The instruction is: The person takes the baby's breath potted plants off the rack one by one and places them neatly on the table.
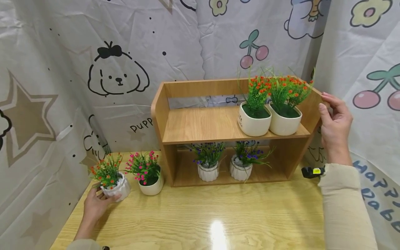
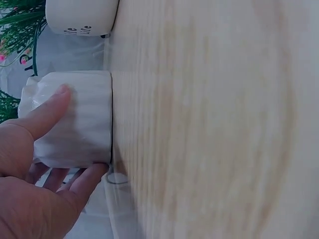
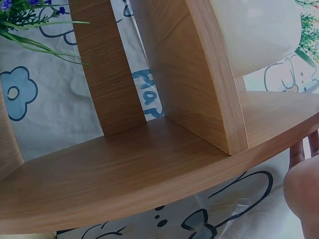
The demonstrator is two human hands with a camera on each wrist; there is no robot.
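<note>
At the left end of the table, my left hand [image 1: 97,205] holds a white ribbed pot of orange flowers [image 1: 120,187]. In the left wrist view its thumb lies along one side of the pot [image 2: 75,119] and the fingers reach round the other, with the pot's base right at the tabletop. A smooth cream pot with pink flowers [image 1: 151,184] stands just to its right. My right hand [image 1: 337,121] is raised beside the wooden shelf [image 1: 200,121], fingertips at the outer face of its right side panel. Only part of that hand [image 3: 304,184] shows in the right wrist view.
Two cream pots with orange flowers [image 1: 254,121] stand at the right of the upper shelf. Below, two white ribbed pots with purple flowers [image 1: 208,172] stand in the lower compartment. Printed curtains [image 1: 175,41] enclose the wooden table [image 1: 175,222] at the back and sides.
</note>
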